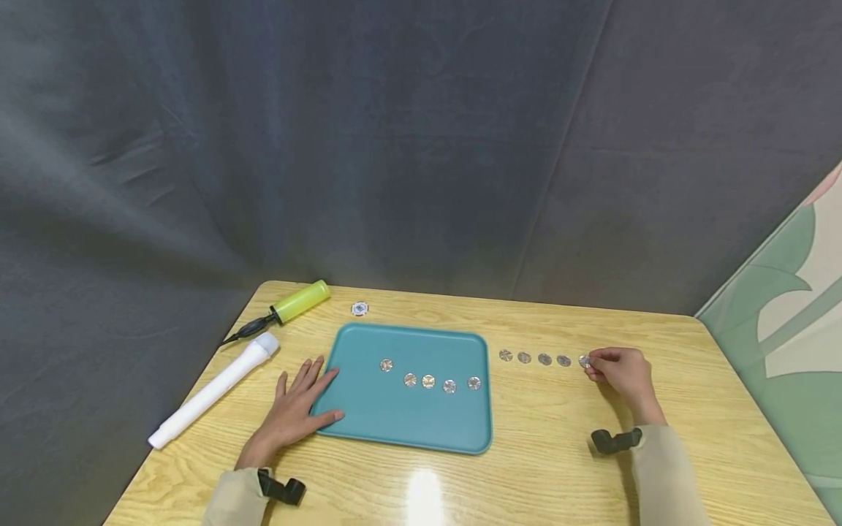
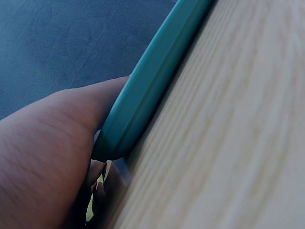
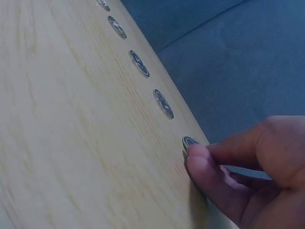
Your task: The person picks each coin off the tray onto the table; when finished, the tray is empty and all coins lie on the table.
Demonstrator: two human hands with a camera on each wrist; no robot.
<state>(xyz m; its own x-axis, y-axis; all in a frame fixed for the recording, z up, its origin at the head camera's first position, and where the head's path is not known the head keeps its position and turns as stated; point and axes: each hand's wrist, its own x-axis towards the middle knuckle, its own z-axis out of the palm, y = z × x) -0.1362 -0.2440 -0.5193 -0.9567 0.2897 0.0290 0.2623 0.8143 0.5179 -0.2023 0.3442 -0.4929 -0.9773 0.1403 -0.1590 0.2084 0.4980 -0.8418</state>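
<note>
My right hand (image 1: pixel 625 376) pinches a silvery coin (image 1: pixel 584 361) between thumb and fingers at the right end of a row. To its left, several more coins (image 1: pixel 544 359) lie spaced out on the wood, also seen in the right wrist view as a line of flat discs (image 3: pixel 163 104). My left hand (image 1: pixel 292 409) rests on the left edge of a teal tray (image 1: pixel 395 424), fingers spread and fairly straight. In the left wrist view the thumb lies over the tray's rim (image 2: pixel 147 81). Inside the tray lie several loose coins (image 1: pixel 428 381), silvery and goldish.
A white microphone-shaped stick (image 1: pixel 213 391) lies on the table (image 1: pixel 552 475) at left. Behind it is a yellow-green hand pump (image 1: pixel 299 302) with a black nozzle. A round chip (image 1: pixel 359 309) sits beyond the tray. A dark curtain (image 1: pixel 421 146) hangs along the back edge.
</note>
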